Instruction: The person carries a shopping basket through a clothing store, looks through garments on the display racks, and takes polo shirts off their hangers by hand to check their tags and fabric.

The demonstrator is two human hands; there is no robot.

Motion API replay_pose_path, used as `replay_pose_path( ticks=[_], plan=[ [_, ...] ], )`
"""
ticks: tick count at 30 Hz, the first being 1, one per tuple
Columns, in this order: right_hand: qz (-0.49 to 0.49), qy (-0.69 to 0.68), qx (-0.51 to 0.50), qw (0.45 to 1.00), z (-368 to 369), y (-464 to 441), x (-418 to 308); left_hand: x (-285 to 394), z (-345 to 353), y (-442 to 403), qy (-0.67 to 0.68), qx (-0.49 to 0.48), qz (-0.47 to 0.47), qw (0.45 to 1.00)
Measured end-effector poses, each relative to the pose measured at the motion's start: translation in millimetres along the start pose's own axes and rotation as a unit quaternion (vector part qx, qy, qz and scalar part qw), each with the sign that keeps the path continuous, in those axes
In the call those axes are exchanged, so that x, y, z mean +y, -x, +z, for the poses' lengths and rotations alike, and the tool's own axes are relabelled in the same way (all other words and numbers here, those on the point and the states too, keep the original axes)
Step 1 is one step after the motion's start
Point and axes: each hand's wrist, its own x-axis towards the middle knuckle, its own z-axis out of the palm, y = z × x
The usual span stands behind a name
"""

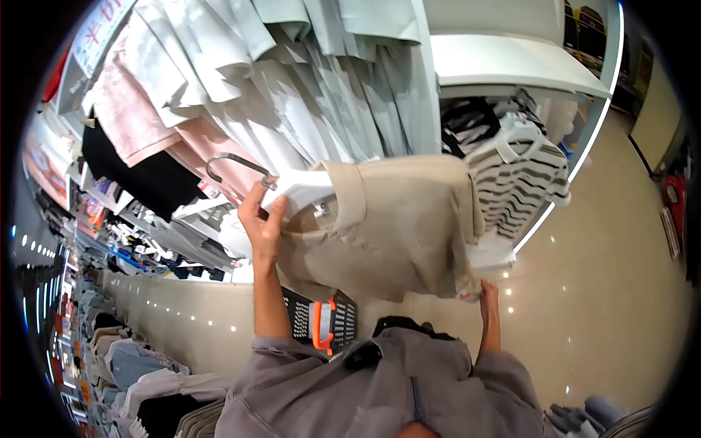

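Note:
A beige collared shirt (394,219) is stretched out sideways in front of me, on a white hanger (303,188) with a dark metal hook. My left hand (263,223) grips the hanger near the base of its hook, beside the shirt's collar. At the shirt's lower right end, my right hand (488,293) pinches the hem. Below the shirt, a dark basket (343,327) with an orange handle shows beside my body.
White and pale grey garments (292,95) hang behind the shirt, with pink ones (131,109) at the left. A striped top (515,182) hangs below a white shelf (511,62). More clothes (139,365) fill the lower left.

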Motion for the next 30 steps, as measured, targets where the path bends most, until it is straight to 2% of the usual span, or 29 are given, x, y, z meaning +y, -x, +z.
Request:
replay_pose_path(
  ticks=[2,3,4,6,7,9,11,12,13,15,16,19,20,22,24,27,30],
  plan=[
    [-0.015,-0.063,-0.051,0.997,19.3,16.3,-46.8,-13.8,5.3,1.2,0.001,0.015,0.021,1.000],
    [-0.032,-0.093,-0.025,0.995,42.5,34.2,-76.7,-24.0,6.0,-0.3,-0.007,0.019,0.048,0.999],
    [-0.078,-0.112,-0.073,0.988,36.4,25.7,-77.4,-25.1,6.0,-0.7,-0.034,0.025,0.049,0.998],
    [-0.092,-0.146,-0.116,0.978,33.2,27.3,-90.6,-25.8,9.2,-1.7,0.007,0.035,0.040,0.999],
    [-0.076,-0.156,-0.116,0.978,46.3,40.7,-108.3,-26.4,7.5,-5.0,-0.031,0.032,0.066,0.997],
    [-0.039,-0.182,-0.130,0.974,41.5,44.4,-118.6,-25.3,9.7,-12.8,0.003,0.044,0.091,0.995],
    [-0.031,-0.240,-0.275,0.931,30.5,47.3,-129.4,-24.4,4.3,-21.8,-0.010,0.058,0.106,0.993],
    [-0.027,-0.219,-0.257,0.941,49.0,70.3,-153.9,-26.4,-4.5,-26.3,-0.015,0.048,0.103,0.993],
    [-0.038,-0.212,-0.286,0.934,44.1,72.5,-160.1,-27.0,-11.4,-30.5,-0.021,0.041,0.102,0.994],
    [-0.066,-0.208,-0.252,0.943,66.0,103.8,-191.3,-14.4,-11.9,-36.1,0.001,0.057,0.111,0.992],
    [-0.059,-0.206,-0.252,0.943,61.7,96.9,-185.7,-9.9,-14.8,-38.7,-0.009,0.057,0.117,0.992],
    [-0.144,-0.202,-0.225,0.942,51.1,63.9,-144.8,3.8,-17.6,-42.0,-0.021,0.056,0.106,0.993],
    [-0.145,-0.205,-0.206,0.946,60.0,57.0,-121.8,3.9,-19.8,-44.6,-0.027,0.054,0.107,0.992],
    [-0.090,-0.214,-0.154,0.960,83.7,49.3,-81.4,8.7,-13.5,-45.0,-0.030,0.059,0.111,0.992],
    [0.018,-0.219,-0.107,0.970,110.0,51.1,-62.0,4.8,-14.0,-48.0,-0.023,0.049,0.124,0.991],
    [0.138,-0.215,-0.074,0.964,125.2,50.4,-64.6,1.2,-8.2,-48.5,-0.030,0.067,0.130,0.989],
    [0.198,-0.198,-0.064,0.958,129.0,48.3,-72.9,3.2,-1.2,-47.4,-0.040,0.077,0.133,0.987]
  ],
)
